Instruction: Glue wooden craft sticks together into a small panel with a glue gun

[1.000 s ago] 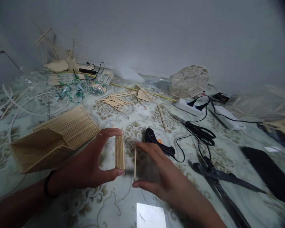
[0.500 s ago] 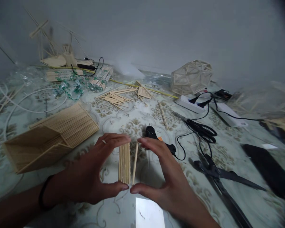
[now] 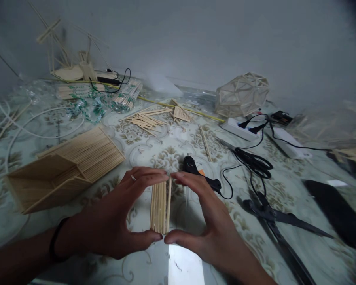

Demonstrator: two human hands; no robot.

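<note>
My left hand (image 3: pixel 115 213) grips a narrow panel of wooden sticks (image 3: pixel 158 208) by its far and near ends, between fingers and thumb. In the same way my right hand (image 3: pixel 204 213) spans a single wooden stick (image 3: pixel 169 202), a fingertip at its far end and the thumb at its near end. This stick lies along the panel's right side, touching or almost touching near the bottom, with a thin gap towards the top. Just beyond my right hand rests a black glue gun (image 3: pixel 200 174).
Left stands a stick-built box (image 3: pixel 89 158). Loose sticks (image 3: pixel 145 120) lie farther back, near a yellow tape or cord (image 3: pixel 195 111). Scissors (image 3: pixel 252 160), black shears (image 3: pixel 273 217), a black phone-like slab (image 3: pixel 335 209) and a power strip (image 3: pixel 240 130) occupy the right. A lattice model (image 3: pixel 241 95) sits behind.
The single stick has come closer to the panel's right side, narrowing the gap. Both hands keep their hold, and their fingertips are nearer each other at the far end.
</note>
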